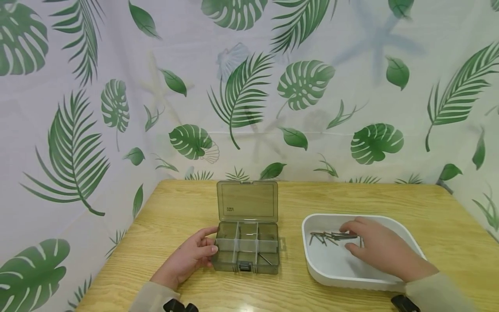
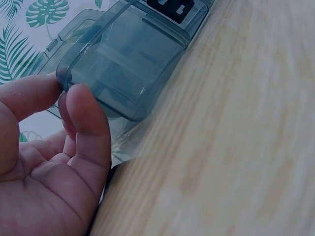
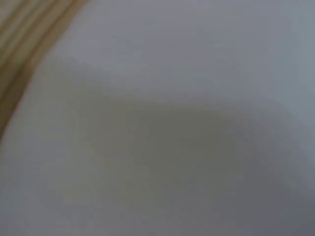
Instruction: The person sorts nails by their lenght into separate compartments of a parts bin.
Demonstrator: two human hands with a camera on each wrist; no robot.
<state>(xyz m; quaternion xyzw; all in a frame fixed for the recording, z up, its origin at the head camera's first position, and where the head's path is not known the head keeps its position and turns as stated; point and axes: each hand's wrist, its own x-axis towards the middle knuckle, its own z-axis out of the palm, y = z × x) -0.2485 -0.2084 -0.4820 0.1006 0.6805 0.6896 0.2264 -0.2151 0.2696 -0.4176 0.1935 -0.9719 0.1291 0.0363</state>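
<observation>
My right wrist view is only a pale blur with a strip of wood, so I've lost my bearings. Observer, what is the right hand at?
Observer: The right hand is at the right end of a cluster of thin metal pieces in a white tray.
Operator: And what is the other one doing?
Observer: The left hand grips the left side of a see-through divided box.
Operator: Anything inside it?
Observer: Yes, a single thin metal piece lies slantwise in the compartment at the right, on the side nearest the person.
</observation>
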